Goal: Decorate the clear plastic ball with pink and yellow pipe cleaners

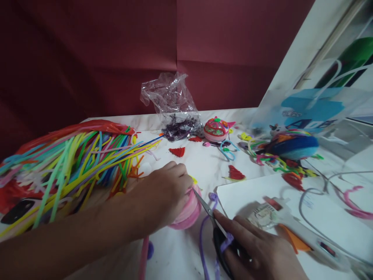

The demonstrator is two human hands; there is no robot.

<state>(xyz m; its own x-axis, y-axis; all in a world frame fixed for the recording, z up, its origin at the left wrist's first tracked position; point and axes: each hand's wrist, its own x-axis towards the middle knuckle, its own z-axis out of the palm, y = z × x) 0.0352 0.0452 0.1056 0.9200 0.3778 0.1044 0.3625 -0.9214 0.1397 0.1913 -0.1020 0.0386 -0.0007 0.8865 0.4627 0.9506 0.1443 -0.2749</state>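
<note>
My left hand (164,194) is closed on a round pink object (188,214) above the white marbled table, covering much of its upper left side. Black-handled scissors (214,223) are in my right hand (256,247), their blade tips touching the top right of the pink object. A purple pipe cleaner (201,241) hangs beside the scissors, and part of it lies against their handles and my right fingers. Under my left forearm, a pink strip (143,258) and a small purple ball (150,250) show on the table.
Colourful pipe cleaners (67,163) pile up at left. Behind are a clear plastic bag (175,97) and a decorated pink ball (216,129). Red pieces (177,152) lie mid-table. A glue gun (300,229) with its cable rests on white paper at right, near a printed bag (314,107).
</note>
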